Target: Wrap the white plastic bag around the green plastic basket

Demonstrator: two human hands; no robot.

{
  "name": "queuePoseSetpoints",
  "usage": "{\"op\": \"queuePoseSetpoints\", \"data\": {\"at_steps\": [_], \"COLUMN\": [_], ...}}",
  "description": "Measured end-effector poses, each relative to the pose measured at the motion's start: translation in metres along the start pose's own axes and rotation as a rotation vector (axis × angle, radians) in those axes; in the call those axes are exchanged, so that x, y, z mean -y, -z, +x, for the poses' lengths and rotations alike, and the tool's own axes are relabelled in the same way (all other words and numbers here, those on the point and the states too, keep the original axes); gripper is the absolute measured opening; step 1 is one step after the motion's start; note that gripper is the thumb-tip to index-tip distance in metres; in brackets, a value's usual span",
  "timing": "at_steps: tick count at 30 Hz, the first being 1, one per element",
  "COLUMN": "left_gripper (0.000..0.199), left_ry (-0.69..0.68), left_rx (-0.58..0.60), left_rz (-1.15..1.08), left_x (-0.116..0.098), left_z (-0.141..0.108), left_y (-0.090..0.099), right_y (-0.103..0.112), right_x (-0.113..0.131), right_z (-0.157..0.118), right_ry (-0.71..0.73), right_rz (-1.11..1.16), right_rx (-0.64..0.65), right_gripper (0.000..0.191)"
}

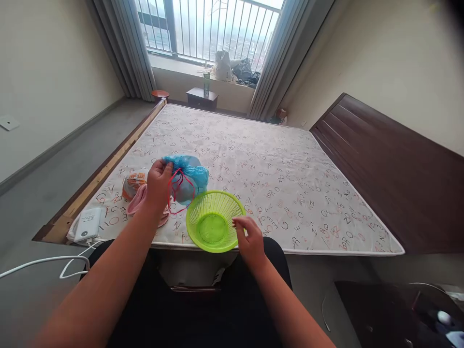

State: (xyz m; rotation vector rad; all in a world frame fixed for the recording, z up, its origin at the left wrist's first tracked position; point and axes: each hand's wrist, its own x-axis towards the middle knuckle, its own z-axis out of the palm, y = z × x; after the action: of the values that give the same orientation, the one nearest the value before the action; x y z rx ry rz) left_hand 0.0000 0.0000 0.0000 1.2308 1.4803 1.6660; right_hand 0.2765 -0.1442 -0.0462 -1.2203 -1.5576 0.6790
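**Blue bag and green basket on a big bed**

Blue bag [188,181] sits on the bed [253,159], near the edge closest to the person. It has a thin red string [179,193] hanging in loops. The left hand [159,186] is on the bag's left side, and its grip is pinching the top of the bag with fingers pressed together.

The green basket [213,221] is at about 5 o'clock from the bag, just beside it, right at the bed's edge. It has lots of little slots. The right hand [250,239] is at the basket's 3 o'clock side, touching the rim. Its grip is loosely curled, with the fingertips on the rim.

At 9 o'clock from the bag lie an orange packet [132,185] and a pink cloth [139,200]. A white box [88,224] with a white cord [43,263] sits at the bed's corner.

The bed has a pale cover with letters printed all over it. A dark wood headboard [391,169] stands along its 3 o'clock side. At 12 o'clock there is a window [210,29] with bars and grey curtains [125,48]. Some things lie on the sill. The floor [54,169] is grey and the walls are cream.
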Motion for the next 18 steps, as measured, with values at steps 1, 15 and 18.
{"op": "queuePoseSetpoints", "data": {"at_steps": [1, 15, 18], "left_gripper": [0.028, 0.052, 0.038], "left_ry": [-0.043, -0.047, -0.024], "left_rx": [0.008, 0.202, 0.116], "left_rz": [0.001, 0.286, 0.376], "left_x": [-0.020, -0.050, -0.038], "left_z": [-0.009, -0.052, -0.051], "left_y": [0.000, 0.044, 0.061], "right_y": [-0.006, -0.088, -0.095], "right_x": [0.017, 0.084, 0.076], "right_z": [0.019, 0.139, 0.144], "right_ry": [0.000, 0.165, 0.185], "right_rz": [0.023, -0.184, -0.383], "right_rx": [-0.022, 0.224, 0.186], "right_gripper": [0.021, 0.010, 0.006]}}
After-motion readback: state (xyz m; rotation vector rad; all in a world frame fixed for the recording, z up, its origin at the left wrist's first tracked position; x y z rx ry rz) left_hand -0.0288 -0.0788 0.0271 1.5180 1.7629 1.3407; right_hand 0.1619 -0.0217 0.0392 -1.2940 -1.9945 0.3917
